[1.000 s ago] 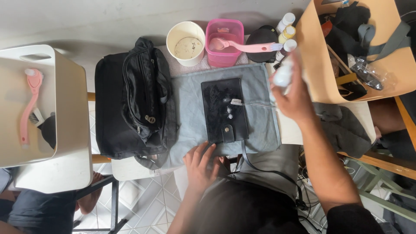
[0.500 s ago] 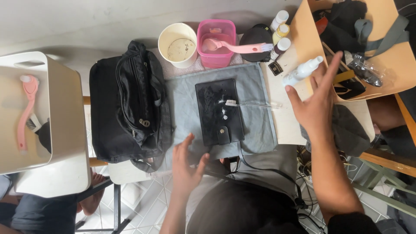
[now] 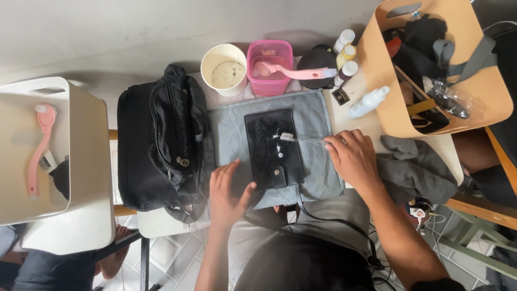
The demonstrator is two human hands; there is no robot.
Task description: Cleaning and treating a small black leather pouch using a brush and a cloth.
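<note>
Scrubbing a wallet on a towel

Right hand (image 3: 353, 156) has its grip closed on a clear-handled toothbrush (image 3: 301, 139), bristles touching the flat black leather snap-tab wallet (image 3: 273, 148). Left hand (image 3: 229, 188), at the wallet's 8 o'clock, lies open and flat, fingers spread on the grey cloth mat (image 3: 318, 116), probably pinning things steady. The wallet sits mid-desk and shows whitish foam specks.

- My left hand (image 3: 227, 192) lies flat, palm down, fingers (image 3: 223, 173) spread, thumb out to the side.
- My right hand (image 3: 351, 157) is curled, fingers pinched together, forearm angling back toward me.
</note>
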